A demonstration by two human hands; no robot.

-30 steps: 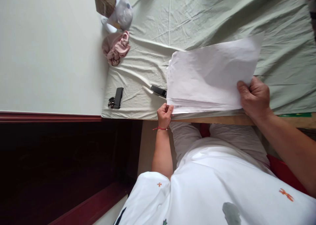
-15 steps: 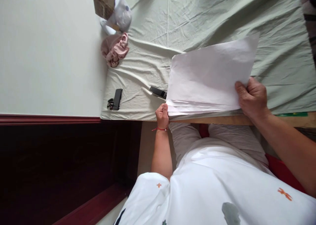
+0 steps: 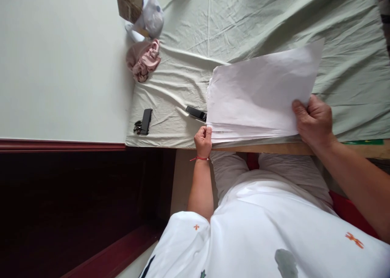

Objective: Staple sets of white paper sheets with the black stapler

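Several white paper sheets (image 3: 258, 95) are held together in a loose stack above the cloth-covered table, their lower edges slightly fanned. My left hand (image 3: 203, 142), with a red string at the wrist, pinches the stack's lower left corner. On the right side, my right hand (image 3: 313, 119) grips the sheets with its thumb on top; its other fingers are partly hidden behind. A black stapler-like object (image 3: 196, 113) lies just left of the stack, its right end touching or passing under the paper's edge in view.
The green cloth (image 3: 179, 70) is wrinkled. At its left side are a black case with keys (image 3: 146, 121), a pink cloth bundle (image 3: 144, 60), a plastic bag (image 3: 153, 18) and a cardboard box (image 3: 130, 1). A white surface (image 3: 61, 66) adjoins on the left.
My left hand has shifted slightly right, its thumb now further over the corner of the sheets. The lower edges are fanned a little differently. The whole view has moved slightly.
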